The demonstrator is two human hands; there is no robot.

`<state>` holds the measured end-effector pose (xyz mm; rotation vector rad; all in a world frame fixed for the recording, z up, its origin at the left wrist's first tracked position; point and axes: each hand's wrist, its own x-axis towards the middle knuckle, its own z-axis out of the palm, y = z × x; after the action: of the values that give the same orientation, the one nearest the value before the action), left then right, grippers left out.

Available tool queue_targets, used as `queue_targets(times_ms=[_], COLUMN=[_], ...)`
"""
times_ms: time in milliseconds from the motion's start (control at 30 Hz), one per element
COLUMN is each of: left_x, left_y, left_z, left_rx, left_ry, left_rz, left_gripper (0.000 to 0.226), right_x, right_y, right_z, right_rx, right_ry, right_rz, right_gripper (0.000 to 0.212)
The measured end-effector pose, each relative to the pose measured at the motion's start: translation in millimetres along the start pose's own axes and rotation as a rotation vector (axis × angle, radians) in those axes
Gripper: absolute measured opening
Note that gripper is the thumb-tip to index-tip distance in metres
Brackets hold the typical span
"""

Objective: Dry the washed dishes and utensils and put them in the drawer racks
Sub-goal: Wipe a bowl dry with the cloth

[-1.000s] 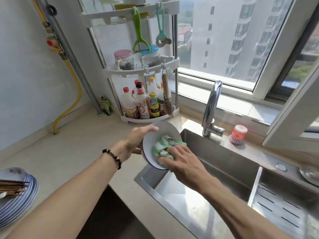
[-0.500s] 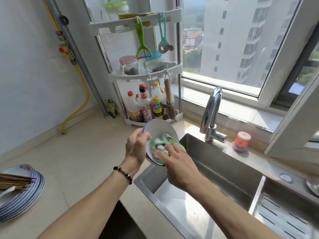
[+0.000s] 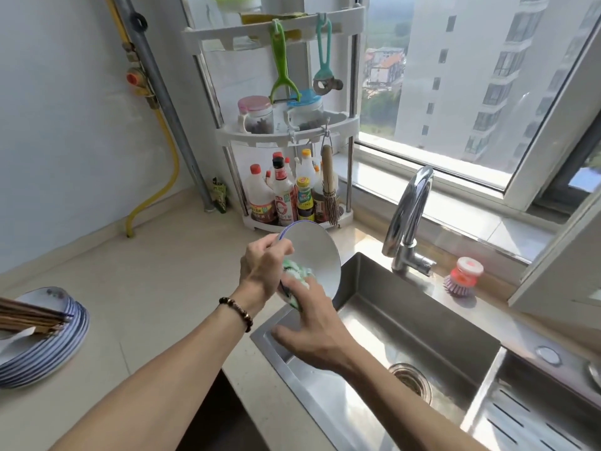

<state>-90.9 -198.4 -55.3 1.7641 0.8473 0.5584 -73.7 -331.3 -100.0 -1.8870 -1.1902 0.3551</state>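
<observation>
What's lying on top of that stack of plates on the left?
Dark wooden chopsticks lie across the stack of plates, with something white, maybe a spoon, below them. The frame edge cuts off the rest.

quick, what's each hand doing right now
Left hand: fingers curled over the rim of the white bowl, holding it tilted above the sink.
Right hand: presses the green cloth into the bowl; grip hidden.
</observation>
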Motion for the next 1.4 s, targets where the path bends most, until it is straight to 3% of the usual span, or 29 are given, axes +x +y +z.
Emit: queue_targets(times_ms=[67, 100, 167, 233, 400, 467, 533, 600, 667, 700, 833, 933, 1033, 1100, 1167, 1233, 1333, 1400], left_x=[3, 5, 8, 9, -8, -13, -10, -6, -3, -5, -11, -9, -6, -11, -12, -10, -7, -7], left_y=[3, 5, 10, 13, 2, 0, 5, 5, 2, 0, 2, 0, -4, -2, 2, 4, 11, 9], left_z=[-5, -10, -21, -24, -7, 3, 1, -7, -11, -10, 3, -1, -8, -4, -2, -7, -27, -33], left_rx=[0.012, 0.013, 0.048, 0.059, -0.238, -0.273, -0.224, -0.17, -0.115, -0.095, -0.098, -0.042, -0.077, -0.101, -0.131, -0.12, -0.077, -0.085], left_ry=[-0.121, -0.201, -0.351, -0.412, -0.375, -0.262, -0.154, -0.122, -0.094, -0.06, 0.053, 0.011, -0.016, 0.045, 0.097, 0.026, -0.263, -0.348], left_rz=[-0.051, -0.113, -0.244, -0.315, -0.179, -0.092, -0.041, -0.02, 0.008, 0.018, 0.047, 0.087, 0.07, 0.051, 0.027, -0.001, -0.159, -0.233], left_gripper=[0.031, 0.036, 0.051, 0.051, 0.044, 0.032, 0.009, 0.015, 0.022, 0.022, 0.017, 0.027, 0.029, 0.018, 0.014, 0.016, 0.037, 0.047], right_x=[-7, -6, -3, -1, 17, 18, 9, 0, -4, -3, 2, -6, -7, -5, -2, -5, -6, -4], right_y=[17, 31, 53, 65, 23, 1, -4, 14, 42, 43, -4, 3, 36, 18, -4, -5, 27, 43], right_z=[-9, -16, -26, -28, -18, -7, 1, -2, -13, -16, 4, 3, -17, -14, -6, -7, -21, -30], right_rx=[-0.126, -0.325, -0.678, -0.791, -0.51, -0.238, -0.099, -0.327, -0.647, -0.672, -0.235, -0.199, -0.608, -0.473, -0.145, -0.111, -0.572, -0.755], right_ry=[-0.008, 0.0, 0.04, 0.096, 0.345, 0.342, 0.281, 0.213, 0.232, 0.239, 0.104, 0.048, 0.094, 0.065, -0.046, -0.065, 0.028, 0.059], right_rz=[-0.122, -0.192, -0.328, -0.403, -0.16, -0.072, -0.074, -0.198, -0.295, -0.278, 0.085, -0.006, -0.076, 0.02, 0.086, 0.015, -0.212, -0.274], right_gripper=[0.065, 0.065, 0.056, 0.047, 0.031, 0.026, 0.042, 0.059, 0.058, 0.056, 0.07, 0.082, 0.084, 0.08, 0.078, 0.076, 0.062, 0.055])
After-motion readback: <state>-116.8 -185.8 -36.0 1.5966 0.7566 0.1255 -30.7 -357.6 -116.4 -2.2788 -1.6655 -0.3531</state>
